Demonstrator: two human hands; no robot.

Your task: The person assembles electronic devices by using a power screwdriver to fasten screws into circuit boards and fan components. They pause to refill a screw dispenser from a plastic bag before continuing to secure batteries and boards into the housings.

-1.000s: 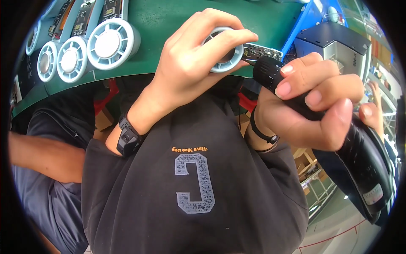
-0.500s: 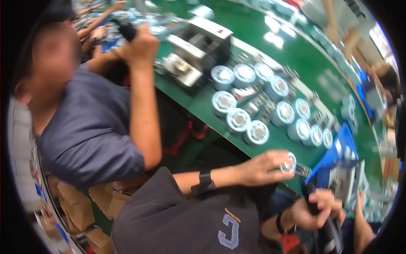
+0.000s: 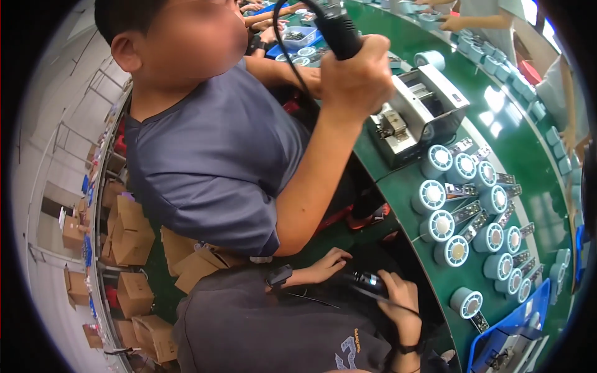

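My right hand [image 3: 399, 301] is wrapped round a black corded power screwdriver [image 3: 368, 283], held low in front of my dark shirt. Beside the tool's other end is my left hand [image 3: 326, 266], with its fingers loosely stretched and nothing in it. On the green table [image 3: 435, 314] to the right, a light-blue round part [image 3: 466, 303] with a ribbed ring face and a metal strip stands apart. Several more such parts [image 3: 452, 250] are grouped farther up the table.
A co-worker's arm [image 3: 323, 171] reaches across at upper left, gripping another corded black tool [image 3: 339, 37]. Beyond it stands a metal box-shaped fixture [image 3: 429, 102]. A blue tray [image 3: 479, 339] lies at lower right. Cardboard boxes [image 3: 134, 239] are stacked at left.
My view has swung left. My left hand has let go of a light-blue round part and drawn back from the table. The screwdriver stays in my right hand.
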